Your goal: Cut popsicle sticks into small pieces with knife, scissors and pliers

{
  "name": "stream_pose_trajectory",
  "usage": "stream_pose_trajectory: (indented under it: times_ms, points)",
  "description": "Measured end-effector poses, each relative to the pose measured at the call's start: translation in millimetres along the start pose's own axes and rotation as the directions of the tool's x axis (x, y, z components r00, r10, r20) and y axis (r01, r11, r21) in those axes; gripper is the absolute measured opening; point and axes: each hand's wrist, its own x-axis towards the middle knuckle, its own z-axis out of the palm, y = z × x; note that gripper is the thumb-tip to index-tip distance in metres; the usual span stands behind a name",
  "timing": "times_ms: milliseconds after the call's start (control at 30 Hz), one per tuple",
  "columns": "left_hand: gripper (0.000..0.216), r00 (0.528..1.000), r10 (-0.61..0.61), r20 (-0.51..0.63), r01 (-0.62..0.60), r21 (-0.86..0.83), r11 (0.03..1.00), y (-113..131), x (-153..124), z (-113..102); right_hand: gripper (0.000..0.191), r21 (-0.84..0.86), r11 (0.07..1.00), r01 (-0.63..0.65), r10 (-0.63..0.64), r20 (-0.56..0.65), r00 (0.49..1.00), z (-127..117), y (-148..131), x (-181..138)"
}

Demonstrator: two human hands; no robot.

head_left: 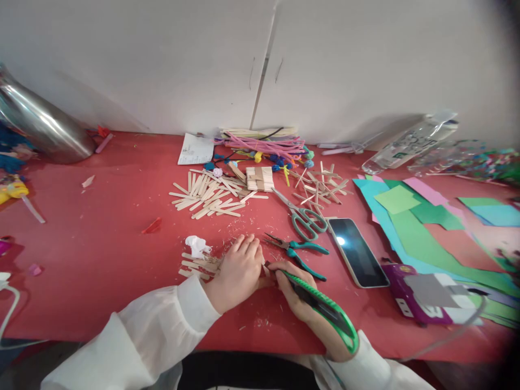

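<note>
On the near side of the teal pliers [292,251], the right hand [290,291] is clasping a green cutter [325,307], probably light, stiff, best held by its ridged body; left of the pliers, the left hand [239,271] is lying knuckles-up, its fingers' grip hidden

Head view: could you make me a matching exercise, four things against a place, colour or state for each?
1. utility knife
2. phone
3. pliers
4. metal bottle

A. with teal handles
B. at the picture's far left
C. held in the right hand
D. lying flat, screen up

Right pairs: 1-C, 2-D, 3-A, 4-B
</note>
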Motion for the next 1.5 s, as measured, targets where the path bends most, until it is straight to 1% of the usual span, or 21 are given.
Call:
stream_pose_trajectory:
  times_ms: [167,500,633,767,900,1000,1133,1267,1367,1500]
  points:
    - [0.055,1.0,0.002,-0.017,-0.002,0.003,1.0,-0.1,-0.2,0.7,0.019,-0.005,1.0,-0.015,0.015,0.011,1.0,-6.0,-7.7,0.6]
    - [0.057,1.0,0.009,-0.019,-0.009,0.019,1.0,0.3,-0.3,0.9,0.02,0.013,1.0,-0.017,0.017,0.015,1.0,-5.0,-9.3,2.2]
    - [0.051,1.0,0.013,-0.011,-0.013,0.024,1.0,0.3,-0.4,1.7,0.02,0.026,1.0,-0.008,0.007,0.014,1.0,-3.2,-7.1,4.8]
    - [0.038,1.0,0.022,0.005,-0.022,0.031,0.999,0.1,-0.4,2.0,0.024,0.046,0.999,0.022,-0.024,0.027,0.999,2.6,5.0,11.0]
    - [0.033,0.999,0.027,0.022,-0.028,0.039,0.999,-0.3,0.4,1.6,0.025,0.062,0.997,0.054,-0.055,0.025,0.998,8.1,13.5,10.0]
    - [0.033,0.999,0.019,0.026,-0.02,0.039,0.999,-0.4,1.6,0.6,0.021,0.059,0.997,0.047,-0.046,-0.029,0.999,9.1,13.5,2.6]
    - [0.042,1.0,0.001,0.024,-0.002,0.034,0.999,-0.1,2.7,-1.4,0.019,0.053,0.998,0.016,-0.012,-0.085,0.996,5.9,11.5,-4.3]
    - [0.04,1.0,-0.005,0.029,0.004,0.028,1.0,-0.3,2.2,-2.6,0.019,0.056,0.998,0.011,-0.006,-0.08,0.997,3.8,9.8,-2.2]
    - [0.043,1.0,0.001,0.028,-0.002,0.021,1.0,-0.8,1.4,-1.6,0.021,0.062,0.998,0.014,-0.01,-0.065,0.998,4.5,8.4,1.3]
    - [0.034,1.0,0.001,0.023,-0.002,0.024,1.0,-0.8,0.4,0.4,0.02,0.068,0.998,0.011,-0.007,-0.059,0.998,4.3,5.0,4.5]
